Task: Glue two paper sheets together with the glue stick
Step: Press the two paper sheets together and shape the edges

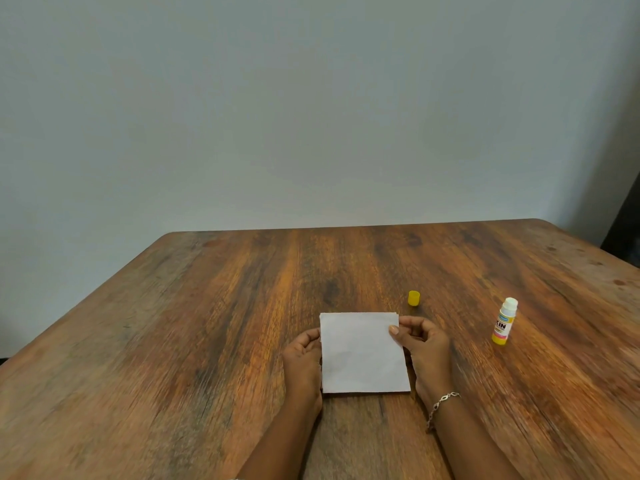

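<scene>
While the left hand [304,358] and right hand [426,351] pinch opposite edges of the paper sheets [363,355], the uncapped glue stick [505,322] stands well right, its yellow cap [414,298] near their far corner.

The paper sheets [363,353] lie on the worktop [207,323], the cap [414,298] just behind them, the glue stick [505,321] standing well right.

A plain indoor room, home or office (which of the two is unclear): a worn wood-grain table [242,341] with a bare pale grey wall [311,116] right behind it, and a dark object [623,230] past the table's far right corner.
</scene>
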`<state>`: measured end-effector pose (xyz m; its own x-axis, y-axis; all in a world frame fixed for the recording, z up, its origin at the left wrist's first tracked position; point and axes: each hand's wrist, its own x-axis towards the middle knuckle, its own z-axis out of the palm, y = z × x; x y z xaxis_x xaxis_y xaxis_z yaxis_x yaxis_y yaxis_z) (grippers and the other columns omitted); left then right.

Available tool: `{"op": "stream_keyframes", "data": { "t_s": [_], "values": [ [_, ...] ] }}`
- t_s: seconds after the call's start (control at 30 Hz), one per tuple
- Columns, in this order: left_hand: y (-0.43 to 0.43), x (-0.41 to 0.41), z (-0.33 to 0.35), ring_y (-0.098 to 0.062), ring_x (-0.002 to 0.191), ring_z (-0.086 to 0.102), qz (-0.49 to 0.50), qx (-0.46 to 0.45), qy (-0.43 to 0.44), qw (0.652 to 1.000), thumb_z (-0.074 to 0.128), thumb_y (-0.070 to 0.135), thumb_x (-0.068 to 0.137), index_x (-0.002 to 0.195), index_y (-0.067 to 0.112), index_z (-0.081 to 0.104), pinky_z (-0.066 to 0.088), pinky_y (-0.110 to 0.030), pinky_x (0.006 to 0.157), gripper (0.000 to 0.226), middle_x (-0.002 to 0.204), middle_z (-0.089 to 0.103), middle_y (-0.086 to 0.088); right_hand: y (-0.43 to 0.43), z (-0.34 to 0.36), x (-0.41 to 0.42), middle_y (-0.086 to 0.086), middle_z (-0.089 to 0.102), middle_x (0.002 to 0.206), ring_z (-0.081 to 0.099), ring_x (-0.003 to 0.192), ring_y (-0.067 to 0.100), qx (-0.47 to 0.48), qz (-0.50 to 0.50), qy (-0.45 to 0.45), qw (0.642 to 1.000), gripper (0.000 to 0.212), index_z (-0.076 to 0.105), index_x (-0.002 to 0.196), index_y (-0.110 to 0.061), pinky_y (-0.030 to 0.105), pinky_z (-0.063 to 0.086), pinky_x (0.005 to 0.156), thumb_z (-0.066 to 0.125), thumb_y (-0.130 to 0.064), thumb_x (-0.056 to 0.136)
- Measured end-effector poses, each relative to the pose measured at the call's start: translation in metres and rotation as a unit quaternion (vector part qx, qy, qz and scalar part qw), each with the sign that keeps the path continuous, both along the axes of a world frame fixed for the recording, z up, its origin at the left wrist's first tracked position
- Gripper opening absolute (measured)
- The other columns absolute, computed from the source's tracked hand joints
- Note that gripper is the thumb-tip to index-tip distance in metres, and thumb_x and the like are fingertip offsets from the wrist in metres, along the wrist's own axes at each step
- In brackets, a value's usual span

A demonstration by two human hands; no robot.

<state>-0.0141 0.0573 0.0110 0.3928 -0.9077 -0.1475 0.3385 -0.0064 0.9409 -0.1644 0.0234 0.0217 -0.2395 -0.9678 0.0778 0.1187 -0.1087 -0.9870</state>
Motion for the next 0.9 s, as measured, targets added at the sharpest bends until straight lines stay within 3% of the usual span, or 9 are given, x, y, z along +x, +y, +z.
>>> {"op": "stream_keyframes", "data": {
  "t_s": [0.3, 0.53, 0.8, 0.9],
  "values": [
    [0.001, 0.0, 0.001, -0.019, 0.06, 0.065, -0.009, -0.008, -0.008, 1.0, 0.047, -0.001, 0.091, 0.087, 0.007, 0.065, 0.051, -0.027, 0.049, 0.021, 0.076, 0.071, -0.009, -0.001, 0.0, -0.001, 0.004, 0.06, 0.073, 0.056, 0.067, 0.016, 0.017, 0.008, 0.0, 1.0, 0.012, 0.063, 0.082, -0.007, 0.027, 0.044, 0.057, 0.066, 0.003, 0.076],
    [0.002, 0.0, 0.003, -0.018, 0.061, 0.065, -0.014, -0.01, -0.008, 1.0, 0.047, -0.002, 0.09, 0.088, 0.006, 0.065, 0.051, -0.027, 0.049, 0.021, 0.073, 0.072, -0.005, -0.004, -0.003, -0.003, 0.008, 0.062, 0.077, 0.057, 0.072, 0.02, 0.037, 0.014, -0.001, 0.999, 0.014, 0.062, 0.073, -0.012, 0.03, 0.048, 0.06, 0.068, 0.001, 0.075],
    [0.007, 0.01, 0.012, -0.014, 0.059, 0.066, -0.088, -0.026, 0.004, 0.996, 0.046, 0.0, 0.09, 0.088, 0.008, 0.067, 0.052, -0.025, 0.05, 0.022, 0.071, 0.073, -0.003, 0.0, 0.003, -0.008, 0.012, 0.065, 0.078, 0.058, 0.064, 0.018, 0.071, 0.053, -0.006, 0.996, 0.007, 0.062, 0.076, -0.006, 0.027, 0.045, 0.052, 0.065, 0.0, 0.078],
    [0.01, 0.011, 0.017, -0.015, 0.063, 0.067, -0.094, -0.037, 0.023, 0.995, 0.047, 0.009, 0.09, 0.088, 0.005, 0.069, 0.052, -0.025, 0.052, 0.023, 0.074, 0.073, -0.005, 0.002, 0.006, -0.009, 0.013, 0.065, 0.08, 0.059, 0.065, 0.02, 0.076, 0.061, 0.0, 0.995, 0.006, 0.062, 0.077, -0.005, 0.026, 0.046, 0.05, 0.065, 0.0, 0.078]
  ]
}}
